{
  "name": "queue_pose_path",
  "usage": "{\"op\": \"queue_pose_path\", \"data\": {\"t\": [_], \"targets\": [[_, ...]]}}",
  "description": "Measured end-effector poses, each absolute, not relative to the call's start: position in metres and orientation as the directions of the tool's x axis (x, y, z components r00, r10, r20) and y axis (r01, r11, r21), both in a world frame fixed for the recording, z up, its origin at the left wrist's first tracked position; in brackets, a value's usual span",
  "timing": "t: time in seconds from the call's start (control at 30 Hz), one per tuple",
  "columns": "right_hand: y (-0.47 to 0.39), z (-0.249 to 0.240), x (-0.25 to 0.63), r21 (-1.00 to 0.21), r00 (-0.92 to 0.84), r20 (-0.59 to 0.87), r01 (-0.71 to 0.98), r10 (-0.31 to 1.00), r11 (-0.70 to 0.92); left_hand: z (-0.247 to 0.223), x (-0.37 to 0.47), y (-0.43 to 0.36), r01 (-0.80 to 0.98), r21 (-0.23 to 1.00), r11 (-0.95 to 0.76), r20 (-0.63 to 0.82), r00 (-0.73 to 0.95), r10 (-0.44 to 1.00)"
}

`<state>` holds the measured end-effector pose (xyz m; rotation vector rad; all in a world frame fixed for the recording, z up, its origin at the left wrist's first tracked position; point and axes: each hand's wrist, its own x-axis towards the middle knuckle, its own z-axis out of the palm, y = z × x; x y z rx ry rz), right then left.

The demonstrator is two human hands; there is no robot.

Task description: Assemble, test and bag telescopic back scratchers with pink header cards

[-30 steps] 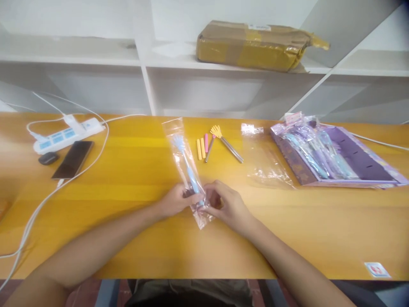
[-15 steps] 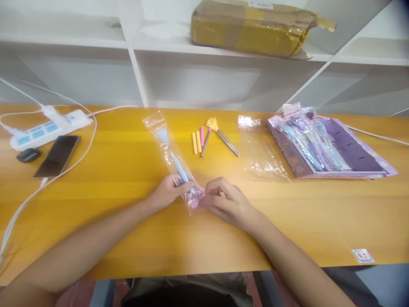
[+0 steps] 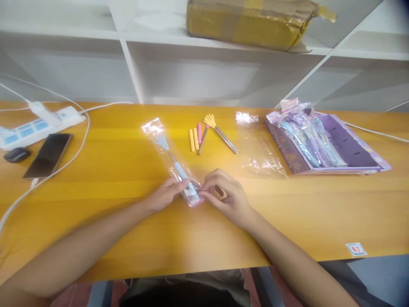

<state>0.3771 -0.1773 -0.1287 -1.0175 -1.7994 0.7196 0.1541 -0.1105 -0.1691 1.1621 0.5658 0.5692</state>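
Observation:
A blue back scratcher with a hand-shaped head lies inside a clear plastic bag, slanting toward me over the table. My left hand grips the bagged scratcher by its handle, thumb on top. At the bag's near end, my right hand pinches the edge of the plastic between thumb and forefinger. Pink shows along that end of the bag. Beyond my hands lie a yellow hand-shaped scratcher head with metal rods, a thin metal rod with a pink tip, two yellow tubes and a pink tube.
On the right, a purple box holds several bagged scratchers. An empty clear bag lies beside it. To the left are a power strip, a phone and a black earbud case. A taped parcel rests on the shelf.
The crumpled pink plastic at the bag's near end now lies flatter around the handle. My right hand has shifted its pinch on the edge. The view has moved slightly.

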Motion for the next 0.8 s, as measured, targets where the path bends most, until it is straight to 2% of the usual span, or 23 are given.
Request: {"op": "queue_pose_path", "data": {"t": [0.07,0.23,0.43,0.8], "targets": [[-0.177,-0.130,0.378,-0.820,-0.236,0.402,0.337,0.885,0.462,-0.169,0.154,-0.111,-0.132,0.949,0.287,-0.092,0.753,0.652],[-0.177,-0.130,0.378,-0.835,-0.253,0.366,0.334,0.896,0.436,-0.157,0.152,-0.113,-0.033,0.986,0.161,-0.072,0.797,0.600],[-0.178,-0.128,0.375,-0.839,-0.231,0.354,0.351,0.906,0.417,-0.151,0.154,-0.116,0.011,0.981,0.194,-0.118,0.825,0.553],[-0.174,-0.133,0.374,-0.939,-0.100,0.161,0.290,0.982,0.183,-0.160,0.155,-0.114,0.019,0.983,0.184,-0.111,0.856,0.504]]}}
